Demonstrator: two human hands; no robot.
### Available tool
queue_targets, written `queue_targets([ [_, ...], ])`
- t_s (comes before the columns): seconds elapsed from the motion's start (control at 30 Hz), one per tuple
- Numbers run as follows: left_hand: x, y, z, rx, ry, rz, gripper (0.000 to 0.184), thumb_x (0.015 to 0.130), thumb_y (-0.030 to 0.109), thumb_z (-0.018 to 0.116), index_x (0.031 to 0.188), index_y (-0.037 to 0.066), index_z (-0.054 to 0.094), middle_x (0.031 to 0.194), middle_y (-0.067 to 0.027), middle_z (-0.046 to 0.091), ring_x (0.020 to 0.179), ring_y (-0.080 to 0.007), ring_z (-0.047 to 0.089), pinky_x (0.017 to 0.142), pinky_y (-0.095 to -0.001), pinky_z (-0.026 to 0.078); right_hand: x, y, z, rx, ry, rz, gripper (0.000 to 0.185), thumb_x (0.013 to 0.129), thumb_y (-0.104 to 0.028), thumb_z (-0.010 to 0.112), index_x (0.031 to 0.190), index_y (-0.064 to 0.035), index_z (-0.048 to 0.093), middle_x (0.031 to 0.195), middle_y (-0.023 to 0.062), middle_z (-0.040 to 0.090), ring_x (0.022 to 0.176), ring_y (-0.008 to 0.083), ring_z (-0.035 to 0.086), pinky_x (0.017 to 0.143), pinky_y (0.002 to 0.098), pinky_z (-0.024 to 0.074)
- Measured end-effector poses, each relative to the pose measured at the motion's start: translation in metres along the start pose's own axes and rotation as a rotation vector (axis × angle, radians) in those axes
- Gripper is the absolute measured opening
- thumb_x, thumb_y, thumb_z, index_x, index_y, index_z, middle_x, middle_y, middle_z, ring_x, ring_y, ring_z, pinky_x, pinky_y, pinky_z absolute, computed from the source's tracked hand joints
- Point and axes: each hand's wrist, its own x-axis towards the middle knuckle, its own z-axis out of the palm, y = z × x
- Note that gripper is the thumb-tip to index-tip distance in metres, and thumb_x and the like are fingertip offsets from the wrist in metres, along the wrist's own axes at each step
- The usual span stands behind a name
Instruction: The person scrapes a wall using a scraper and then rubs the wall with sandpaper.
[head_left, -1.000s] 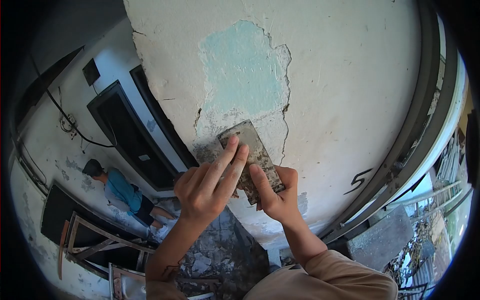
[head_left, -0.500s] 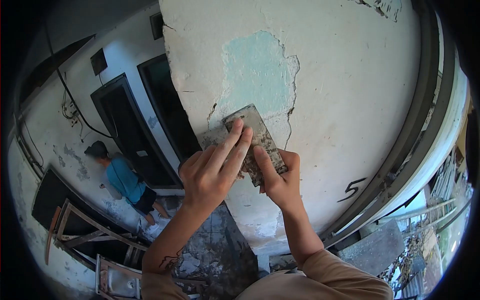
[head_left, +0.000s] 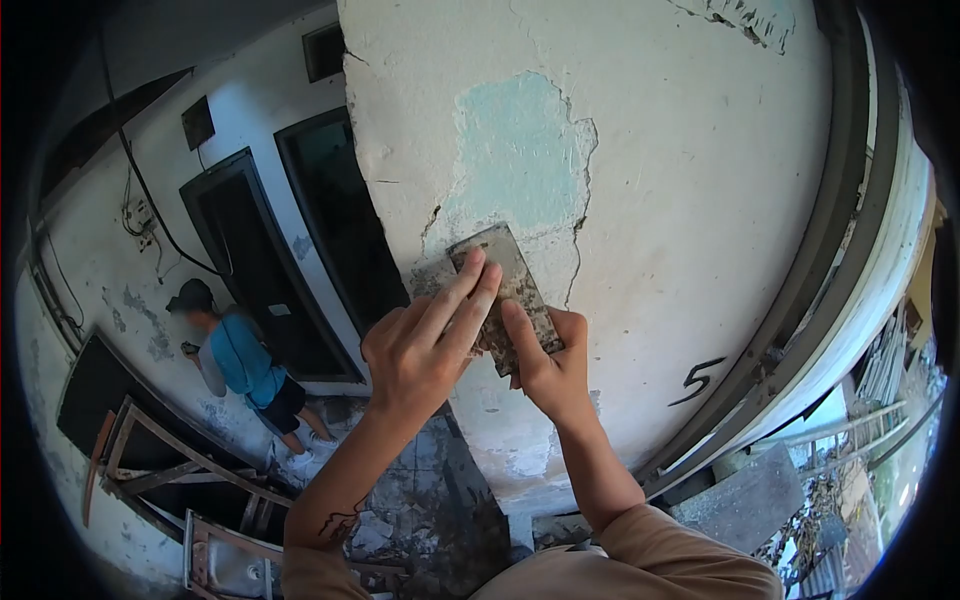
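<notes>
A flat, rectangular metal blade (head_left: 519, 268), stained with brown patches, lies tilted against the wall, over the lower part of a pale blue patch (head_left: 520, 150) where paint has peeled. My right hand (head_left: 553, 362) grips its lower right side, thumb on the face and fingers curled behind. Two stretched fingers of my left hand (head_left: 415, 345) press on the blade's face; its other fingers are bent and partly hidden. A jagged crack (head_left: 580, 225) runs down the wall to the right of the blade.
A person (head_left: 245, 360) in a blue top stands at the left near a dark door (head_left: 255, 270). Wooden frames (head_left: 190, 460) lean at the lower left. Debris (head_left: 385, 530) covers the floor below. A grey slab (head_left: 745, 500) and scrap are at the lower right.
The view has shifted, so the wall sits further right and lower. Both hands keep hold of the blade, which has gone slightly up and then down. The other person's forearm has risen.
</notes>
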Motion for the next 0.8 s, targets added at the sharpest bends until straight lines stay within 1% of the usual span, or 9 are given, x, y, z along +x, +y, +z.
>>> queue_targets([
  [0.13, 0.018, -0.009, -0.002, 0.000, 0.077, -0.004, 0.046, 0.067, 0.003, 0.068, 0.113, 0.011, 0.066, 0.116, -0.0017, 0.064, 0.055, -0.0062, 0.055, 0.045, -0.0181, 0.043, 0.014, -0.014, 0.007, 0.011, 0.002, -0.053, 0.035, 0.090, -0.020, 0.060, 0.062, 0.0012, 0.058, 0.048, 0.0025, 0.053, 0.037, 0.0069, 0.046, 0.034, 0.0234, 0.0346],
  [0.3, 0.004, 0.004, -0.008, -0.052, 0.034, -0.055, 0.053, 0.062, 0.005, 0.071, 0.114, 0.010, 0.065, 0.115, -0.0019, 0.064, 0.059, -0.0064, 0.058, 0.046, -0.0194, 0.045, 0.000, -0.011, 0.002, -0.074, 0.007, 0.014, 0.035, 0.090, -0.020, 0.060, 0.062, 0.0020, 0.059, 0.048, 0.0028, 0.053, 0.037, 0.0068, 0.046, 0.034, 0.0237, 0.0345],
  [0.37, 0.009, 0.009, -0.012, -0.079, 0.021, -0.126, 0.041, 0.064, 0.000, 0.072, 0.104, 0.008, 0.069, 0.103, -0.0048, 0.068, 0.071, -0.0157, 0.068, 0.057, -0.0234, 0.053, 0.002, -0.015, 0.000, -0.118, 0.012, 0.008, 0.036, 0.090, -0.021, 0.060, 0.063, 0.0022, 0.059, 0.049, 0.0028, 0.053, 0.037, 0.0068, 0.046, 0.034, 0.0237, 0.0345],
  [0.43, 0.017, 0.006, -0.011, -0.102, 0.055, -0.140, 0.044, 0.063, 0.000, 0.072, 0.106, 0.009, 0.068, 0.106, -0.0048, 0.067, 0.071, -0.0157, 0.067, 0.059, -0.0233, 0.053, 0.014, -0.024, 0.001, -0.102, -0.040, -0.014, 0.037, 0.089, -0.021, 0.061, 0.061, 0.0020, 0.059, 0.048, 0.0028, 0.053, 0.037, 0.0069, 0.046, 0.034, 0.0236, 0.0349],
  [0.5, 0.016, 0.005, -0.008, -0.078, 0.057, -0.162, 0.048, 0.062, 0.000, 0.072, 0.109, 0.009, 0.067, 0.109, -0.0043, 0.066, 0.072, -0.0150, 0.067, 0.059, -0.0228, 0.053, 0.013, -0.020, 0.002, -0.119, -0.018, -0.012, 0.036, 0.089, -0.021, 0.061, 0.061, 0.0018, 0.059, 0.049, 0.0027, 0.053, 0.037, 0.0073, 0.046, 0.034, 0.0235, 0.0350],
  [0.53, 0.010, 0.001, -0.005, -0.073, 0.065, -0.114, 0.056, 0.064, 0.007, 0.073, 0.118, 0.010, 0.062, 0.120, -0.0012, 0.062, 0.061, -0.0076, 0.060, 0.048, -0.0198, 0.046, 0.010, -0.018, 0.002, -0.132, -0.019, 0.007, 0.036, 0.090, -0.021, 0.061, 0.061, 0.0017, 0.059, 0.049, 0.0027, 0.053, 0.037, 0.0074, 0.046, 0.034, 0.0235, 0.0350],
  [0.6, -0.004, 0.005, -0.005, -0.075, 0.037, -0.120, 0.056, 0.064, 0.007, 0.073, 0.119, 0.010, 0.061, 0.120, -0.0015, 0.061, 0.062, -0.0075, 0.060, 0.049, -0.0198, 0.046, -0.001, -0.019, 0.003, -0.164, 0.003, 0.066, 0.035, 0.090, -0.020, 0.060, 0.063, 0.0016, 0.060, 0.050, 0.0028, 0.054, 0.037, 0.0075, 0.047, 0.035, 0.0232, 0.0351],
  [0.73, 0.003, 0.002, -0.009, -0.088, 0.014, -0.132, 0.057, 0.065, 0.006, 0.072, 0.120, 0.009, 0.060, 0.121, -0.0032, 0.060, 0.067, -0.0084, 0.061, 0.051, -0.0203, 0.048, 0.008, -0.019, 0.001, -0.146, -0.066, 0.023, 0.032, 0.090, -0.021, 0.060, 0.067, 0.0022, 0.062, 0.052, 0.0030, 0.055, 0.039, 0.0071, 0.047, 0.035, 0.0232, 0.0364],
  [0.8, 0.006, 0.002, -0.009, -0.097, 0.017, -0.149, 0.057, 0.065, 0.006, 0.072, 0.120, 0.009, 0.060, 0.121, -0.0037, 0.061, 0.069, -0.0091, 0.062, 0.052, -0.0208, 0.049, 0.009, -0.022, 0.007, -0.147, -0.032, 0.024, 0.032, 0.090, -0.021, 0.059, 0.068, 0.0023, 0.062, 0.052, 0.0028, 0.054, 0.040, 0.0070, 0.047, 0.035, 0.0232, 0.0364],
])
